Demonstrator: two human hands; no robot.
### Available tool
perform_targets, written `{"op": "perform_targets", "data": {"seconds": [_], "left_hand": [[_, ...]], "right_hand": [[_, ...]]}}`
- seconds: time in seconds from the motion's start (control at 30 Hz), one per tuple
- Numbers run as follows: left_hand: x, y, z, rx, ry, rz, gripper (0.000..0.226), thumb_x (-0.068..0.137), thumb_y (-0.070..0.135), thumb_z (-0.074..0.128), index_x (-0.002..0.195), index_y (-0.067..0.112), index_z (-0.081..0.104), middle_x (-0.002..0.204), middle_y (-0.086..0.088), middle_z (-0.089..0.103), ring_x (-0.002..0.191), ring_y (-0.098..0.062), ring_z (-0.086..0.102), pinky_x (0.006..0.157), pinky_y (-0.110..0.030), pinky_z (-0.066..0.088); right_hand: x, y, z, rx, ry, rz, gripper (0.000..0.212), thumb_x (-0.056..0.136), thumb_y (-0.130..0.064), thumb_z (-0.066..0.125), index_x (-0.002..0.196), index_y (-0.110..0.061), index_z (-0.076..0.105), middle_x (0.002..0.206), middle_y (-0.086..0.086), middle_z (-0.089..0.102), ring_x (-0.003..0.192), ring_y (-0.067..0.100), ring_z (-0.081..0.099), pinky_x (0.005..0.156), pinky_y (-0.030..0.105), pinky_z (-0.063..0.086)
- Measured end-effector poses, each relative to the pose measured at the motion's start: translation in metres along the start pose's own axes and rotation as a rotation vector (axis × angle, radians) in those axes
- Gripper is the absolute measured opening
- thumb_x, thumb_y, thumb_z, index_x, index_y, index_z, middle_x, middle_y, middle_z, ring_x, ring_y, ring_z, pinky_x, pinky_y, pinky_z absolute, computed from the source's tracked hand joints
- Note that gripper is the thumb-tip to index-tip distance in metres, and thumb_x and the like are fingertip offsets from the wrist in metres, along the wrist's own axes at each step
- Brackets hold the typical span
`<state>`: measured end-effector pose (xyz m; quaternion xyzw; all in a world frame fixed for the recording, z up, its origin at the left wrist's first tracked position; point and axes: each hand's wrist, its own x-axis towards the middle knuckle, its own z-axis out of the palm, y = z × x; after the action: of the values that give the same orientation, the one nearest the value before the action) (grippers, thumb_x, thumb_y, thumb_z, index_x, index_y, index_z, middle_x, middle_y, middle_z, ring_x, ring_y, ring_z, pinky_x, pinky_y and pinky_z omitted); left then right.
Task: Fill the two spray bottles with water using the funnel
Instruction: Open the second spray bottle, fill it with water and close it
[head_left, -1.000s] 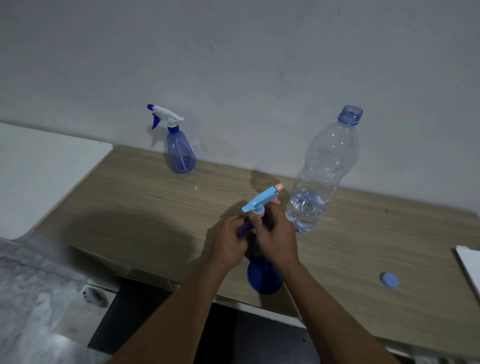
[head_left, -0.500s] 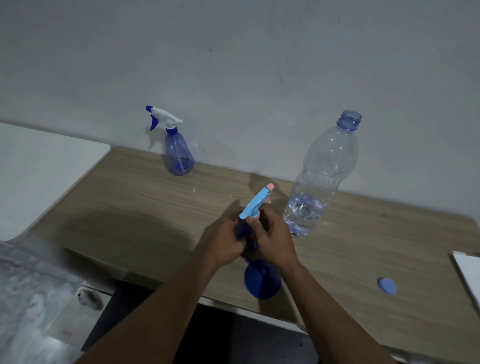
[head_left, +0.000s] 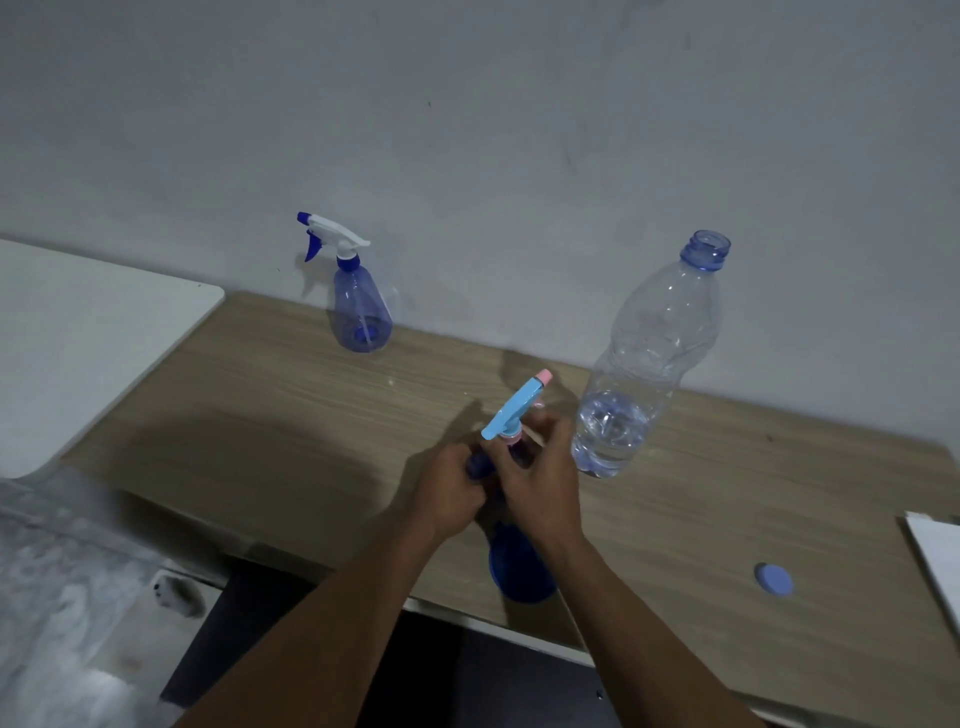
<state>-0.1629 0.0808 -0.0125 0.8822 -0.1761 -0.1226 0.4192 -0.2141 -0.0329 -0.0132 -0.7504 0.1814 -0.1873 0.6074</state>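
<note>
A white surface (head_left: 78, 343) adjoins the left end of the wooden tabletop (head_left: 291, 415), its rounded corner meeting the back wall. Just right of that corner, the far spray bottle (head_left: 361, 306) stands upright against the wall, white trigger head fitted, nozzle pointing left. Bare wood lies open between it and the near edge.

At centre, close to the near edge, the near spray bottle (head_left: 519, 564) stands on the tabletop, its dark blue base showing below the wrists. The left hand (head_left: 452, 493) is closed around the bottle's upper body. The right hand (head_left: 540, 483) is curled at the neck, fingers pinching the collar under the light blue spray head (head_left: 511, 410), which tilts up to the right with a pink tip. Whether the head is seated or loose cannot be told.

Just beside the right hand, the water bottle (head_left: 649, 364) stands uncapped, near the wall, water filling only its lower part. Further right, the blue cap (head_left: 774, 579) lies flat toward the near edge, with open wood around it. A white sheet (head_left: 937, 561) cuts in at the right border.
</note>
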Motion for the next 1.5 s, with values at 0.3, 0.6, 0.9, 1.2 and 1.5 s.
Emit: {"op": "perform_targets", "data": {"seconds": [0.3,0.6,0.9,1.2,1.5], "left_hand": [[-0.017,0.01,-0.012,0.036,0.089,0.048,0.014,0.075,-0.002,0.064,0.087,0.006,0.067,0.07,0.016,0.048,0.06,0.002,0.046,0.057,0.0,0.034],[-0.06,-0.004,-0.074,0.049,0.266,0.058,0.035,0.082,0.028,0.075,0.116,0.022,0.069,0.102,0.021,0.063,0.091,0.0,0.061,0.075,0.001,0.036],[-0.087,-0.046,-0.181,0.429,0.169,-0.293,0.061,0.091,0.049,0.06,0.137,0.01,0.055,0.136,-0.009,0.058,0.126,-0.022,0.053,0.105,-0.032,0.043],[-0.112,-0.042,-0.215,0.551,0.188,-0.313,0.063,0.089,0.051,0.058,0.138,0.012,0.054,0.137,-0.01,0.058,0.125,-0.025,0.053,0.103,-0.034,0.044],[-0.122,-0.035,-0.223,0.531,0.181,-0.32,0.062,0.089,0.05,0.059,0.139,0.012,0.053,0.138,-0.01,0.057,0.128,-0.026,0.051,0.104,-0.034,0.043]], "right_hand": [[0.016,0.001,0.011,-0.138,-0.099,-0.031,0.059,0.09,-0.023,0.065,0.143,-0.034,0.039,0.081,-0.004,0.07,0.069,0.013,0.068,0.067,0.044,0.058],[0.016,-0.055,0.037,-0.105,-0.059,-0.111,0.009,0.094,-0.023,0.056,0.099,-0.028,0.049,0.07,0.0,0.06,0.059,0.012,0.06,0.057,0.041,0.05],[-0.022,-0.088,0.064,-0.325,-0.433,0.076,0.014,0.085,-0.035,0.058,0.09,-0.022,0.061,0.062,0.001,0.067,0.047,0.015,0.065,0.049,0.031,0.054],[-0.052,-0.105,0.082,-0.562,-0.52,0.145,0.03,0.081,-0.044,0.059,0.088,-0.015,0.06,0.066,0.004,0.069,0.044,0.018,0.066,0.043,0.026,0.049],[-0.061,-0.111,0.072,-0.473,-0.532,0.238,0.04,0.081,-0.045,0.069,0.095,-0.008,0.065,0.075,0.01,0.073,0.039,0.017,0.058,0.044,0.026,0.046]]}}
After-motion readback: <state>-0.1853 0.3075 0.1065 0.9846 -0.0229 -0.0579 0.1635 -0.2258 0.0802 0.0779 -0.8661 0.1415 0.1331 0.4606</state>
